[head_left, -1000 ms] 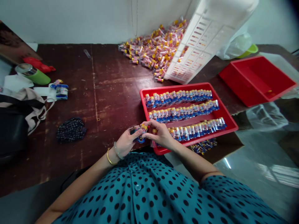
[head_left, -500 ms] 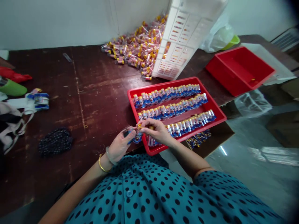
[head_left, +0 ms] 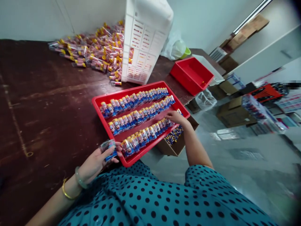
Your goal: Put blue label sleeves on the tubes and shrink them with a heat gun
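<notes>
half a second ago your two hands met at the near corner of the shallow red plastic tray (head_left: pixel 128 163), both on one tube; now they have parted. your left hand (head_left: pixel 94 163) has stayed low, in the lower left of the frame just off that corner. it keeps the small clear plastic tube with a blue label (head_left: pixel 108 150) alone, pinched between thumb and curled fingers, palm turned up, the bangled wrist over the dark brown wooden table (head_left: pixel 47 103). so the tube is outside the tray's rim, held by one hand only, no longer worked between two. your right hand (head_left: pixel 175 116) has gone out to mid-frame, arm stretched along the tray's near edge, palm down. its fingers are bent onto the far end of the nearest row of blue-labelled tubes (head_left: pixel 143 135); whether they pinch a tube or only touch the row i cannot tell. two further rows of the same tubes (head_left: pixel 138 114) lie behind it. your view has swung right as well. the pile of loose yellow-capped tubes (head_left: pixel 94 50) and the white slotted plastic crate (head_left: pixel 143 40) now sit upper left. a second red tray (head_left: pixel 182 83) is upper centre, and an open cardboard box (head_left: pixel 169 147) sits just below your right forearm at the table's edge.
</notes>
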`<state>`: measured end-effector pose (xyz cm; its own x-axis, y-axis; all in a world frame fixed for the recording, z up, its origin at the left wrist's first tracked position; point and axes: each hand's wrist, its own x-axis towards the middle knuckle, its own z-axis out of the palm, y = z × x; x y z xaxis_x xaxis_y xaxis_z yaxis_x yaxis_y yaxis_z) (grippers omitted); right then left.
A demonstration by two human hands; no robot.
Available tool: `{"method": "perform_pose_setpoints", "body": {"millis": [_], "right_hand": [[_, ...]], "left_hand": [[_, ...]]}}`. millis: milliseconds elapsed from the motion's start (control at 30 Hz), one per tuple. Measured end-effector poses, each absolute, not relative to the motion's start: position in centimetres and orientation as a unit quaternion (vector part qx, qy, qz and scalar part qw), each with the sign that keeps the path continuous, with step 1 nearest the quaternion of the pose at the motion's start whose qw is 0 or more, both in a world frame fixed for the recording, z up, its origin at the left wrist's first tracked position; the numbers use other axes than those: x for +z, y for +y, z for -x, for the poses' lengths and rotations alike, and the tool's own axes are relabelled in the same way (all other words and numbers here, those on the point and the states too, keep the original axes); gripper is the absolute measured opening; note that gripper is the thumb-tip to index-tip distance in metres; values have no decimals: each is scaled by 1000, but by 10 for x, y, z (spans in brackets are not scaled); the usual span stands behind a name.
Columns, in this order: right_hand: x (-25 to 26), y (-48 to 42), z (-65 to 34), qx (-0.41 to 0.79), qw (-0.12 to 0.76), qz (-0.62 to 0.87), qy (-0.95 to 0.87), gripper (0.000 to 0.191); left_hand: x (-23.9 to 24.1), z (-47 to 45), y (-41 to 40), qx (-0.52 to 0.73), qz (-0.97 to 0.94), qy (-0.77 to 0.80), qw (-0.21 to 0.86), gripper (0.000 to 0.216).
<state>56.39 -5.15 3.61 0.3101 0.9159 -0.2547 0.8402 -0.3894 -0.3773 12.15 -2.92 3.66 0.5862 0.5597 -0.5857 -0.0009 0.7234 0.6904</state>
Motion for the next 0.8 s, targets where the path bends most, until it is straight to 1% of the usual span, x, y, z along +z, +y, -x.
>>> {"method": "perform_pose_setpoints", "body": {"millis": [67,133,233,300,367,433,500,567,633,700,800], "right_hand": [[31,-56,-556,211,88,808,-543,18],[33,-59,-551,190,111,816,-535,18],[46,-57,-541,166,190,830,-498,24],[55,-50,-520,238,255,791,-503,26],[61,-41,-485,368,297,689,-549,26],[64,-32,-438,476,307,573,-592,24],[63,-25,-389,524,304,511,-609,24],[60,-19,-346,510,312,485,-638,26],[57,-14,-315,483,319,463,-671,29],[55,-8,-297,471,316,442,-695,30],[53,1,-288,449,311,441,-712,31]], "left_hand": [[35,-124,-29,164,-321,415,835,35],[33,-126,-28,164,-326,410,836,34],[33,-129,-27,201,-331,412,825,38],[35,-131,-26,232,-316,406,825,42],[36,-134,-26,259,-297,400,827,39],[36,-137,-25,308,-287,412,808,34],[33,-139,-26,383,-284,437,763,33],[30,-139,-26,453,-277,452,717,35],[29,-138,-26,491,-270,459,689,38],[29,-135,-26,488,-264,464,691,42],[31,-128,-26,440,-260,456,729,49]]}}
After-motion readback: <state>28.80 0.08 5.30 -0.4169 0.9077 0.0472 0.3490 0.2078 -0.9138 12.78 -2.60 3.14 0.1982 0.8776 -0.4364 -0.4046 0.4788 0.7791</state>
